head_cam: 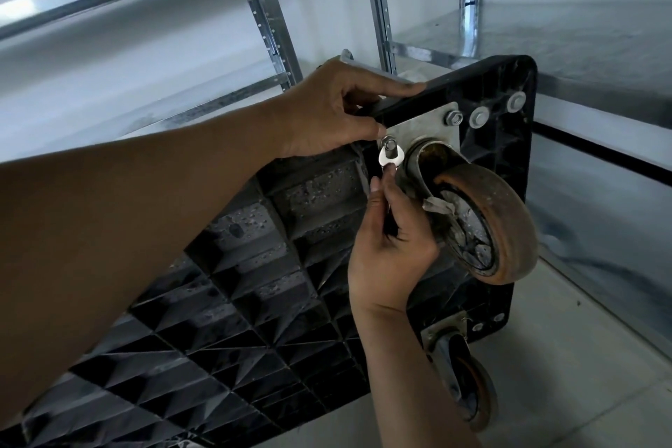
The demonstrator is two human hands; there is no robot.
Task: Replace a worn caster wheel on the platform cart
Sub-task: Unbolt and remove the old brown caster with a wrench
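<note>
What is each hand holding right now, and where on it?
Right hand grips the wrench by its handle, ring end over a bolt on the caster plate. Left hand holds the platform cart by its upper edge.

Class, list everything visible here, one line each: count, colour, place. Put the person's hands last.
platform cart: one, black, on its side, ribbed underside facing us
caster wheels: two, brownish tread, cart's right-hand corners
mounting plate: one, grey metal, beneath upper caster
bolts: three, silver, row along the top corner
wrench: one, silver, on a bolt at plate's left corner
shelving: count unclear, grey metal, behind cart
floor: one, pale tiles, lower right
left hand: one, grips cart's top edge
right hand: one, holds wrench handle
</note>
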